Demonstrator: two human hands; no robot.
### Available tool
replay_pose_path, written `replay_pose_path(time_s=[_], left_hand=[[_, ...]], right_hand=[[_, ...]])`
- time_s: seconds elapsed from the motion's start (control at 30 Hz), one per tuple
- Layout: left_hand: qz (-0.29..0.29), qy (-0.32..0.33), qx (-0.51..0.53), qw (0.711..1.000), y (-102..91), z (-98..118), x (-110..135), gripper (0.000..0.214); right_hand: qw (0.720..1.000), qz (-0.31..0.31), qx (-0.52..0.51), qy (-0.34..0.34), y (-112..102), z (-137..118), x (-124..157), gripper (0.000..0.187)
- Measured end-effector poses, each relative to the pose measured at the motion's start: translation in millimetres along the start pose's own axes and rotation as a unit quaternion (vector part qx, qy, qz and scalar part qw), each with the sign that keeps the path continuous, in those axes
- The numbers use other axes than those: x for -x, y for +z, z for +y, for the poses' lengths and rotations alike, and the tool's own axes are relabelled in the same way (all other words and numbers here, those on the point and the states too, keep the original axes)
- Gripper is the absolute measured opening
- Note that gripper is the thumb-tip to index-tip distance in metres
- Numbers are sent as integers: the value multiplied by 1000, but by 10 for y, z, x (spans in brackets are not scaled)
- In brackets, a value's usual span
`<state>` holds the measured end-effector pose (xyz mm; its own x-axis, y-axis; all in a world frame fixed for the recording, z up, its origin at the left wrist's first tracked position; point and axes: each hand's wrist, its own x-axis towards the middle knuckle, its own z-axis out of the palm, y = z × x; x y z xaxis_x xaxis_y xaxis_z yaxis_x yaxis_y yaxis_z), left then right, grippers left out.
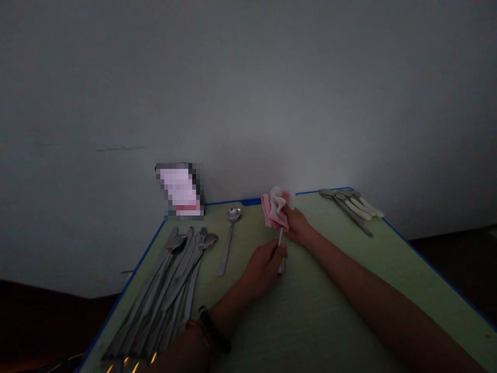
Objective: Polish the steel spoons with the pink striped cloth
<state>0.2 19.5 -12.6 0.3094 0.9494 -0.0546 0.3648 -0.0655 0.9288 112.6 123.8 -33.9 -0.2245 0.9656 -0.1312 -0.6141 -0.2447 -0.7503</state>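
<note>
Spreading across the green surface (pixel 334 311), long steel spoons (pixel 155 295) lie bunched at left, with a lone spoon (pixel 229 238) beside them and white-handled spoons (pixel 351 206) at far right. Mid-surface, the left hand (pixel 262 267) has its fingers closed round a white-handled spoon (pixel 280 248), while the right hand (pixel 298 227) grips a pink cloth (pixel 276 210) over its far end. Light, stiff, probably slippery: safest held by the handle

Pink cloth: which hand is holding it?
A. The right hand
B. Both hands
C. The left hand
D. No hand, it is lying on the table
A. The right hand is closed around the pink cloth, while the left hand is on a thin white handle below it.
</note>
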Motion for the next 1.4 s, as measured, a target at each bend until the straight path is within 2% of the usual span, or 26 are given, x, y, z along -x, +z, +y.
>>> replay_pose_path(time_s=[0.23,0.4,0.53,0.7,0.83,1.13,1.4], left_hand=[[19,-2,78,997,24,-27,-26,31],[34,16,39,999,23,-52,-37,30],[32,1,14,999,22,-31,-37,30],[29,-11,-2,1000,11,3,-45,36],[30,-5,-1,1000,-4,34,-31,42],[39,-1,30,999,-10,57,-6,41],[20,-23,53,998,-13,65,-13,37]], right_hand=[[1000,-10,-4,18,27,-36,36,18],[1000,-23,1,11,42,-50,62,20],[1000,-25,12,16,42,-50,56,21],[999,17,-14,40,51,-52,46,19],[996,37,-69,49,56,-72,29,28],[984,-51,-167,35,-3,-165,4,38],[983,-102,-154,24,59,-197,93,57]])
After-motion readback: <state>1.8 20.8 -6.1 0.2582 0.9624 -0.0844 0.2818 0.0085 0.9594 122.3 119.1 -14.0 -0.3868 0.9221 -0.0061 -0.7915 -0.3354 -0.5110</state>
